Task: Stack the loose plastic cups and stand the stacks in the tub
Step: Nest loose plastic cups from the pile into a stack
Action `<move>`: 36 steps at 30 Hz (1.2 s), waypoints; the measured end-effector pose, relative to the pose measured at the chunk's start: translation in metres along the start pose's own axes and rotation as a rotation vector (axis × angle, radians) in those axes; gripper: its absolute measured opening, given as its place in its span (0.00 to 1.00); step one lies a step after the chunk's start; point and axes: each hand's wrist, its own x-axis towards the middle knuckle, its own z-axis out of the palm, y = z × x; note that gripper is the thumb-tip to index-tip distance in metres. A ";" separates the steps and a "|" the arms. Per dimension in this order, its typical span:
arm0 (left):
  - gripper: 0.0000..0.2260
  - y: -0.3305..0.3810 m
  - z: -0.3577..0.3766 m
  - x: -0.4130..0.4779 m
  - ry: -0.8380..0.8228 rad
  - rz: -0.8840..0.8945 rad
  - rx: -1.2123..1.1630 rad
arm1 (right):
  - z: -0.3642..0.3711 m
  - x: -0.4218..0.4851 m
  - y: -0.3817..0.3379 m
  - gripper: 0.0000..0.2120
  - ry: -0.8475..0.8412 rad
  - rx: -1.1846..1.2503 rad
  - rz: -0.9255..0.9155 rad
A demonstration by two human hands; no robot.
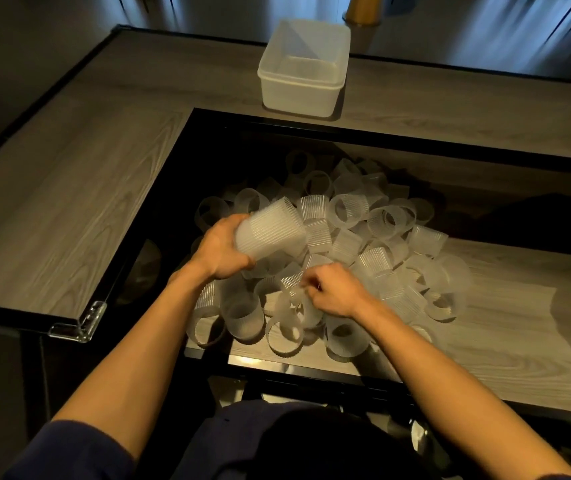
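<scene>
One stack of cups, lying tilted with its free end toward the right, is gripped by the left hand; just below that end a single cup is pinched by the right hand; the tub stands well apart, beyond the pile

The pile of loose cups fills the middle of the frame, so the left hand, gripping a stack, and the right hand, pinching 1 cup, sit hemmed in among them. Above the pile, a black rim and a strip of wood tabletop separate the cups from the open-topped tub at upper centre. Wider wood shows at left.
</scene>
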 end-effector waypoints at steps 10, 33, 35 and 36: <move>0.42 0.013 0.004 0.001 -0.129 0.142 0.107 | -0.067 0.001 0.020 0.06 0.407 0.613 0.201; 0.38 0.048 0.025 0.015 -0.106 0.179 0.142 | -0.049 -0.053 0.037 0.14 -0.298 0.045 0.323; 0.37 0.050 0.029 0.015 -0.124 0.195 0.137 | -0.038 -0.055 0.035 0.18 -0.328 -0.053 0.334; 0.37 0.051 0.032 0.016 -0.130 0.202 0.134 | -0.033 -0.055 0.034 0.18 -0.320 -0.115 0.327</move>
